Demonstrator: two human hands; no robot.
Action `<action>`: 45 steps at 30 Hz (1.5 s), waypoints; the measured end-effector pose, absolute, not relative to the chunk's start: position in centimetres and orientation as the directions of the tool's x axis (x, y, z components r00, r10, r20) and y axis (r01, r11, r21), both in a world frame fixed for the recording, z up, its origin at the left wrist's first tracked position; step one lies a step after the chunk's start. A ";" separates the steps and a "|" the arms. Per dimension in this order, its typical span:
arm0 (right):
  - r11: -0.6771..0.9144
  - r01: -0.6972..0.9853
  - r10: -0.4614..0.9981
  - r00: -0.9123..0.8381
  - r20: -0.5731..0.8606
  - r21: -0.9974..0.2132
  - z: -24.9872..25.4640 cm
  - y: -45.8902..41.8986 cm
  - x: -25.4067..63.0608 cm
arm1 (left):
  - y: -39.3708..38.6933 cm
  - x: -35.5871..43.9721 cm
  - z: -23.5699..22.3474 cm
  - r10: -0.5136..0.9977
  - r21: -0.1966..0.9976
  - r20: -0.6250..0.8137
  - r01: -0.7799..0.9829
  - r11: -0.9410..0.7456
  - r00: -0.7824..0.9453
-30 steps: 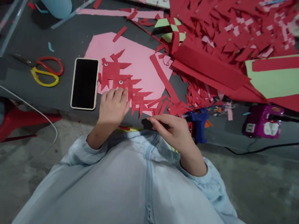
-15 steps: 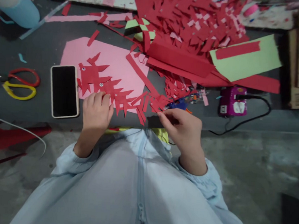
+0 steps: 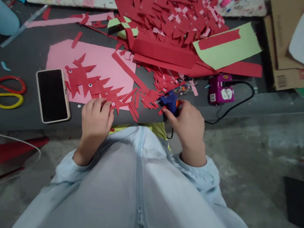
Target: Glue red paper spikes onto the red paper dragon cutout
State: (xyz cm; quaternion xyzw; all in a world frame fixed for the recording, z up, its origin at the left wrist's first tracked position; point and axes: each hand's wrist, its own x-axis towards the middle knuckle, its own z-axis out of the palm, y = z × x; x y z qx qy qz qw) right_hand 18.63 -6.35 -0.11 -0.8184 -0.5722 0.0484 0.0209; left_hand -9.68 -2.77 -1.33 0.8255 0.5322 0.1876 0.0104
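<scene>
My left hand (image 3: 95, 120) rests at the table's front edge with fingers loosely bent, their tips by the lower side of a row of red paper cutouts (image 3: 76, 76) bearing small googly eyes. These lie on a pink sheet (image 3: 55, 55). My right hand (image 3: 188, 128) has its thumb and index finger around the handle end of a blue glue gun (image 3: 169, 100) with an orange trigger; the hand hides part of the handle. A small red paper piece (image 3: 161, 111) lies by the thumb tip. Left of the gun is another red cutout (image 3: 149, 99).
A phone (image 3: 52, 96) and red-and-yellow-handled scissors (image 3: 6, 90) lie left. Red paper scraps (image 3: 167, 81) and a green sheet (image 3: 246, 44) are farther back. Right stand a purple box (image 3: 220, 91) with a black cable (image 3: 252, 96) and cardboard (image 3: 282, 53).
My right hand has let go of the red paper strip it pinched and moved right onto the glue gun. My left hand stays by the cutouts, slightly farther right. The view has shifted.
</scene>
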 end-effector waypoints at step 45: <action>-0.152 -0.207 0.854 0.465 -0.233 -0.967 0.3 -11.3 24.7 | 1.5 1.1 -0.2 0.929 0.556 -0.006 0.773 -0.304 0.370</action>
